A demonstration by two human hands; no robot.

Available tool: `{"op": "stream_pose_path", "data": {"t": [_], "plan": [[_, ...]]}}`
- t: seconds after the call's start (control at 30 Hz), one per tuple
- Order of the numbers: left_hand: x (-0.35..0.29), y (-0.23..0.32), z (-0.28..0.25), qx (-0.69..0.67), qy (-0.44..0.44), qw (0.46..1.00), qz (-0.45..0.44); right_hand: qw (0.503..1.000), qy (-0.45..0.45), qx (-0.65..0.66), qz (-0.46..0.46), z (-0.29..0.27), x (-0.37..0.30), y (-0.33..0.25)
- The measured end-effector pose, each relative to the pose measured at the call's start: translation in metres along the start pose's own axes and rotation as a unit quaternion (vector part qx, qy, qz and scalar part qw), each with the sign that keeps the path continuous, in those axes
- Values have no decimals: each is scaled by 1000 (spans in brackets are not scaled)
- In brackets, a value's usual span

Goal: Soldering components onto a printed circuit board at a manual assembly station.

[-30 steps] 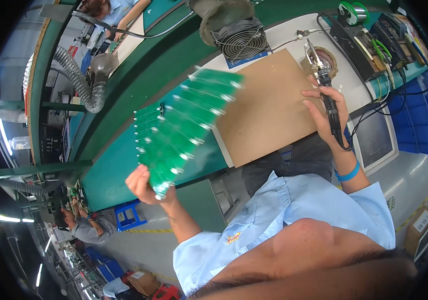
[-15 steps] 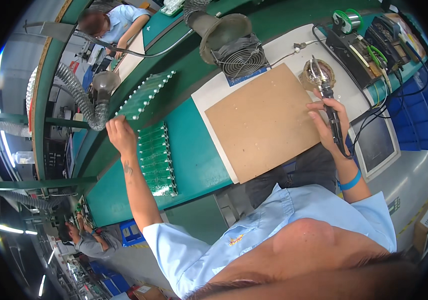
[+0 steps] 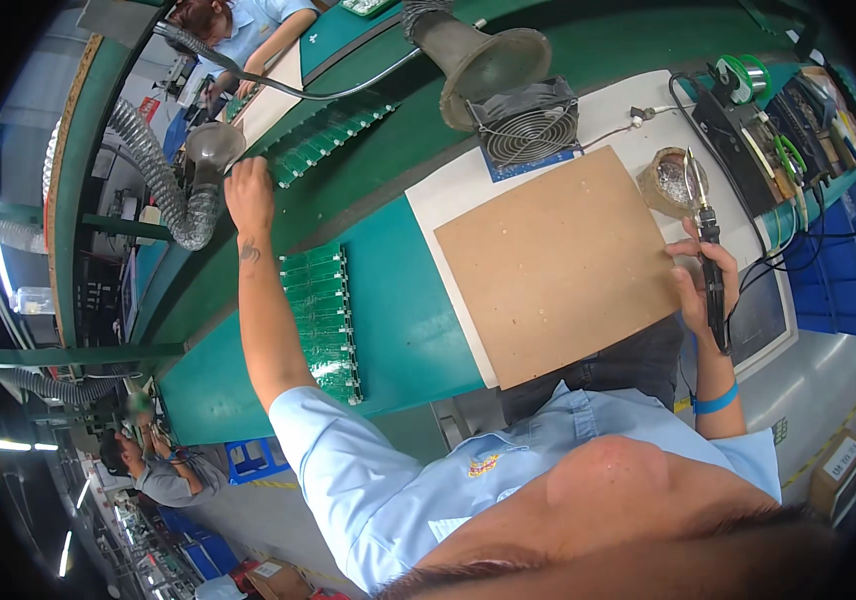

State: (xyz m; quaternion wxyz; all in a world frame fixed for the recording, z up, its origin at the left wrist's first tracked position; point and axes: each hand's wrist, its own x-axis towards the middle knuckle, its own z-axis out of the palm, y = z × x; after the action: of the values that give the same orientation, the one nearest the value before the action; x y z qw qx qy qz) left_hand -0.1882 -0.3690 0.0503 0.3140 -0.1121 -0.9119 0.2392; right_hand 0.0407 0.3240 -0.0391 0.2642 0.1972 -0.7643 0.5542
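Note:
My left hand (image 3: 250, 200) is stretched far out to the left, closed on the near end of a green circuit board panel (image 3: 333, 140) with small white parts along its edge. The panel slants over the dark green strip behind the bench; whether it touches that surface I cannot tell. In my right hand (image 3: 716, 285) is a black soldering iron (image 3: 711, 235), its metal tip pointing up and away. My right fingers are by the right edge of a brown board (image 3: 563, 270). Another green circuit board panel (image 3: 318, 310) lies on the green mat, below my left forearm.
A round pot (image 3: 660, 190) stands near the iron's tip. Behind the brown board are a fan (image 3: 528, 130) and a fume funnel (image 3: 498, 75). Solder wire (image 3: 745, 78) and a dark station box (image 3: 733, 145) sit at right. A co-worker (image 3: 248, 40) sits across the bench.
My left hand has carried the circuit board panel farther away and a little right, lowering its tilt. My right hand still holds the soldering iron. The whole view has shifted slightly.

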Motion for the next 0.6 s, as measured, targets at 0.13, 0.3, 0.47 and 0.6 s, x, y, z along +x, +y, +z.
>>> {"op": "stream_pose_path", "data": {"t": [0.13, 0.3, 0.47, 0.6], "plan": [[7, -2, 0, 49, -25, 989, -136, 1000, 8, -2, 13, -1, -4, 2], [1, 14, -35, -52, -126, 961, -243, 999, 22, 11, 21, 4, -2, -1], [-15, 67, -124, -190, -182, 935, -236, 998, 44, 37, 10, 4, 4, 4], [-58, 92, -203, -260, -137, 919, -262, 995, 51, 82, 11, 13, 0, 9]]}}
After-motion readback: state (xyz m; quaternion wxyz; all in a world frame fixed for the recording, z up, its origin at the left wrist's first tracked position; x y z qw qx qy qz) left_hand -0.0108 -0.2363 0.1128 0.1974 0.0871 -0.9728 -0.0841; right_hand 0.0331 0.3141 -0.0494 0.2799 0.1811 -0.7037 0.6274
